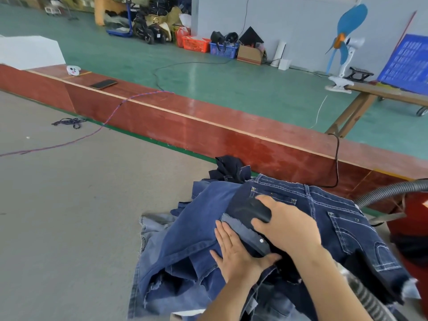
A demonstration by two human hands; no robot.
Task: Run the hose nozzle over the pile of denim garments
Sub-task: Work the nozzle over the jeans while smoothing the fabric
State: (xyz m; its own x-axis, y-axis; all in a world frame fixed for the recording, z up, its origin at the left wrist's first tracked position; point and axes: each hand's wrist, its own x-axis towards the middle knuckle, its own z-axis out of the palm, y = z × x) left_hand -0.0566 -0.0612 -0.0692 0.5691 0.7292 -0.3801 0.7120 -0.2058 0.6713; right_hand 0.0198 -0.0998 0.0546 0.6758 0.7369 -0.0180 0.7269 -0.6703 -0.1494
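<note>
A pile of denim garments [185, 246] lies on the grey table at the lower middle, dark blue jeans on top and paler pieces beneath. My right hand [289, 228] grips the black hose nozzle [250, 210], whose mouth sits on the dark denim near the waistband. My left hand [236, 253] lies flat on the cloth just left of the nozzle, fingers straight, pressing the fabric down. The grey ribbed hose [389, 191] arcs in from the right edge, and another stretch of hose [368, 297] runs under my right forearm.
A red wooden ledge [208, 126] borders the table's far side, with a phone [103, 84] and a small white object [73, 70] on it. A purple cord [97, 130] and a thread tangle [69, 122] lie on the grey surface. A red machine [410, 218] stands at the right.
</note>
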